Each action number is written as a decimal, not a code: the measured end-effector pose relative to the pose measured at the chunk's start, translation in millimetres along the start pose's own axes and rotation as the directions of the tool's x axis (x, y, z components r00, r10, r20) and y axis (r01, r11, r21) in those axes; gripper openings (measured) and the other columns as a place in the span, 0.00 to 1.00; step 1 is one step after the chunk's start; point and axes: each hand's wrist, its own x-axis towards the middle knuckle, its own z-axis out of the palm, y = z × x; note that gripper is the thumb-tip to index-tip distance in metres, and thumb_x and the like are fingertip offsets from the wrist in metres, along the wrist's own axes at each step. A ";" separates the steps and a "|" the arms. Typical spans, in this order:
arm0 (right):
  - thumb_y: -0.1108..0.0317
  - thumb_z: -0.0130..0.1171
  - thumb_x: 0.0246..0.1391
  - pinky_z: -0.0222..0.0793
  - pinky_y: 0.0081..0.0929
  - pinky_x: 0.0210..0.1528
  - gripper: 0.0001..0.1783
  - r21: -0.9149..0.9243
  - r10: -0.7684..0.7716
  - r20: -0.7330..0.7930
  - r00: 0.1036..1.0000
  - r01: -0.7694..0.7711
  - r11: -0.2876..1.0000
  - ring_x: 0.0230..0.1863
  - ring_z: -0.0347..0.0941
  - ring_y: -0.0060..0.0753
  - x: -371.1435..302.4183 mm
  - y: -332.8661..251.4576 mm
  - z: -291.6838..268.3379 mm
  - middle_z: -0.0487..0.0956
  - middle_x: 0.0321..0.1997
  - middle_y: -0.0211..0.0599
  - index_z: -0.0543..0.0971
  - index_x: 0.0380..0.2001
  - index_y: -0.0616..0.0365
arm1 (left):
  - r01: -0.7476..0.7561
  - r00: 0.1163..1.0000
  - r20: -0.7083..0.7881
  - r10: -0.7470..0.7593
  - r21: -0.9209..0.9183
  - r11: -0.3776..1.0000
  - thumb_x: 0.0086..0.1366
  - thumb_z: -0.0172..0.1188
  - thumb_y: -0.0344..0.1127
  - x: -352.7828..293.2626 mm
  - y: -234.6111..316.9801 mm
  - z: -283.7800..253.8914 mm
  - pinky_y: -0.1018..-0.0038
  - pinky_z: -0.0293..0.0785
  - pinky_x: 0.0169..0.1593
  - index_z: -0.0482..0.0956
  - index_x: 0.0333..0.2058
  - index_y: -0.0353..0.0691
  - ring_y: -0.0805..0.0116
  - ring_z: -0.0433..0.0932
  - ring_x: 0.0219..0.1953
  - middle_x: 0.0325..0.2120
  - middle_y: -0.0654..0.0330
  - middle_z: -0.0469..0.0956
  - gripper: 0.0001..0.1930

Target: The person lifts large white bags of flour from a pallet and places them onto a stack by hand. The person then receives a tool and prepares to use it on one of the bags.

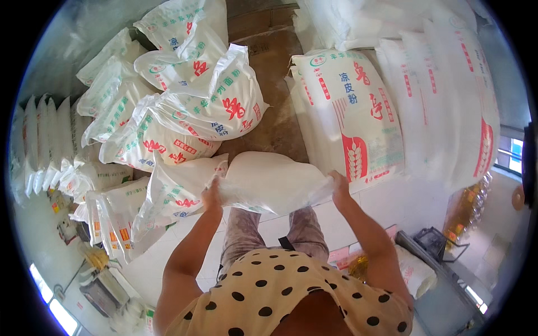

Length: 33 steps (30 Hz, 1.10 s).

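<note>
A plain white filled sack (269,176) lies in front of my legs, its near edge stretched between my hands. My left hand (212,196) is closed on the sack's left corner, with the fingers partly hidden by the plastic. At the opposite corner my right hand (339,186) also grips it. Just left of the sack, a printed white bag (182,187) with an open, gathered top leans close to my left hand. Beyond my right hand stands a large printed sack (350,112) with a red wheat-ear panel.
Several loosely topped printed bags (224,103) are heaped at the far left. Stacked white sacks (443,101) fill the right side. Brown board (274,84) shows between the heaps. A metal-framed counter (431,280) and a white roll (416,273) are at the lower right.
</note>
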 end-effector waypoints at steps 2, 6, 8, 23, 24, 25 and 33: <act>0.66 0.49 0.46 0.64 0.25 0.29 0.11 -0.198 -0.100 0.068 0.993 0.112 0.974 0.26 0.68 0.28 -20.5 -25.7 41.9 0.71 0.22 0.32 0.74 0.22 0.63 | -0.016 1.000 -0.026 0.016 -0.005 1.000 0.53 0.60 0.47 18.1 10.5 -40.2 0.71 0.69 0.40 0.72 0.42 0.26 0.65 0.72 0.36 0.36 0.53 0.73 0.27; 0.65 0.53 0.41 0.63 0.26 0.26 0.11 -0.269 -0.084 0.110 0.990 0.112 0.957 0.22 0.68 0.29 -32.5 -62.2 88.1 0.72 0.21 0.35 0.74 0.20 0.64 | 0.007 1.000 0.028 -0.003 -0.138 0.990 0.54 0.60 0.45 -0.9 55.6 -66.8 0.71 0.70 0.41 0.71 0.43 0.26 0.65 0.72 0.38 0.39 0.53 0.72 0.26; 0.64 0.57 0.35 0.61 0.28 0.22 0.12 -0.198 -0.054 0.078 0.996 0.069 0.978 0.19 0.68 0.29 -41.2 -81.2 124.7 0.71 0.17 0.35 0.74 0.14 0.63 | -0.038 0.998 0.032 0.045 -0.200 0.979 0.55 0.60 0.43 -1.2 70.2 -91.9 0.71 0.69 0.43 0.71 0.43 0.26 0.66 0.72 0.38 0.39 0.55 0.72 0.25; 0.46 0.50 0.50 0.64 0.34 0.34 0.25 -0.390 -0.512 0.111 0.852 0.511 0.766 0.29 0.71 0.43 100.1 -115.2 307.6 0.75 0.24 0.45 0.74 0.24 0.62 | -0.266 0.954 -0.236 0.183 -0.390 0.882 0.58 0.57 0.40 153.2 103.5 -39.6 0.70 0.67 0.49 0.64 0.52 0.35 0.65 0.68 0.47 0.48 0.56 0.68 0.26; 0.46 0.49 0.50 0.64 0.34 0.34 0.26 -0.433 -0.551 0.100 0.828 0.535 0.725 0.29 0.71 0.44 90.4 -118.2 306.5 0.75 0.24 0.46 0.73 0.24 0.62 | -0.284 0.947 -0.259 0.190 -0.401 0.871 0.57 0.59 0.41 169.2 95.0 -50.9 0.67 0.69 0.48 0.63 0.53 0.37 0.63 0.69 0.47 0.49 0.56 0.68 0.28; 0.46 0.49 0.51 0.63 0.34 0.34 0.26 -0.485 -0.584 0.078 0.808 0.543 0.686 0.29 0.70 0.45 83.3 -118.0 290.8 0.74 0.24 0.46 0.72 0.24 0.62 | -0.261 0.947 -0.272 0.172 -0.334 0.906 0.57 0.58 0.44 167.9 94.9 -51.3 0.68 0.70 0.47 0.63 0.53 0.35 0.62 0.70 0.46 0.48 0.54 0.69 0.29; 0.52 0.52 0.53 0.66 0.18 0.24 0.18 -0.333 -0.381 -0.229 0.896 0.296 0.895 0.22 0.69 0.21 103.4 -14.1 11.5 0.74 0.23 0.33 0.73 0.30 0.59 | -0.579 0.590 0.016 0.808 0.705 0.409 0.61 0.52 0.45 122.7 94.1 -52.2 0.65 0.68 0.47 0.64 0.50 0.29 0.54 0.71 0.45 0.45 0.47 0.69 0.26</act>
